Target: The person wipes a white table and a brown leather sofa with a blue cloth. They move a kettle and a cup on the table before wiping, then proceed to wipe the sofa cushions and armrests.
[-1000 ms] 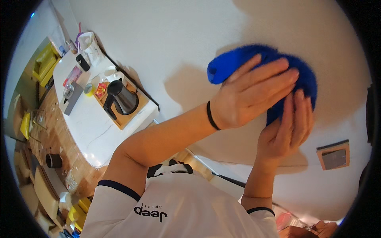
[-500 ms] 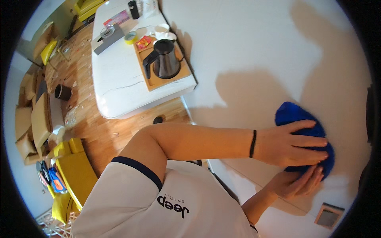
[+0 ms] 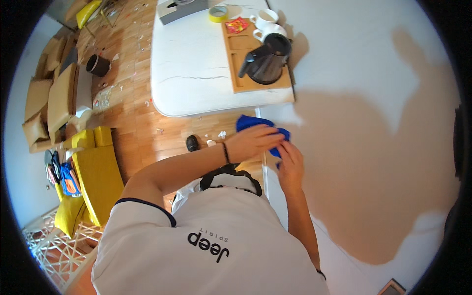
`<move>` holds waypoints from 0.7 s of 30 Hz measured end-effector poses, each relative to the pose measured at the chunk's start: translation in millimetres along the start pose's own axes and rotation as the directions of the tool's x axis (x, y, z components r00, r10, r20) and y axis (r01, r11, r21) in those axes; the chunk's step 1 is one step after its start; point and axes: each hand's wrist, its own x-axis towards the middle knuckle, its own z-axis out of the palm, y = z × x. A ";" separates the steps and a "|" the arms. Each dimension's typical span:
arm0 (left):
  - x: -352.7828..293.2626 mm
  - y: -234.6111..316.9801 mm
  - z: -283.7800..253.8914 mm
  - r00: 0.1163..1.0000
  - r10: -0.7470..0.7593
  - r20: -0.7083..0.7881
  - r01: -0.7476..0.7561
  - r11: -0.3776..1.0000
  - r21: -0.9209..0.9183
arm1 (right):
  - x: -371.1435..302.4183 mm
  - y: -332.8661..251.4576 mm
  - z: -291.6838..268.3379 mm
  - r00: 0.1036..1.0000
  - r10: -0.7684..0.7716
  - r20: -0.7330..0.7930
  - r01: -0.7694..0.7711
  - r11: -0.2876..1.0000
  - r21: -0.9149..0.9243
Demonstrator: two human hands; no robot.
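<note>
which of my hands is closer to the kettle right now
Left. Your left hand is below the kettle in the picture, on the blue cloth; your right hand is lower and farther right.

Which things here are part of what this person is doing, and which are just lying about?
In use:
blue cloth, held between the left hand and right hand

Just lying about:
black-handled kettle
wooden tray
white cups
red packet
yellow tape roll
dark bin

Two mugs, one kettle, one tray, one blue cloth.
</note>
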 end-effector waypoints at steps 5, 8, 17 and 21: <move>-96.4 -86.4 -38.9 0.950 -0.303 -0.073 0.311 0.925 0.219 | 99.9 -22.1 136.1 0.993 -0.107 0.056 0.092 0.971 0.222; -132.7 -133.7 -46.9 0.869 -0.488 -0.077 0.491 0.834 0.252 | 143.9 -31.9 215.6 0.997 -0.050 0.060 0.032 0.962 0.270; -259.9 -129.2 -82.7 0.776 -0.627 -0.067 0.630 0.766 0.126 | 133.8 -126.6 310.6 0.997 -0.071 -0.019 0.074 0.953 0.294; -277.4 -158.9 -103.6 0.789 -0.614 -0.021 0.612 0.784 0.100 | 153.3 -141.8 322.9 0.997 -0.033 0.076 0.007 0.950 0.313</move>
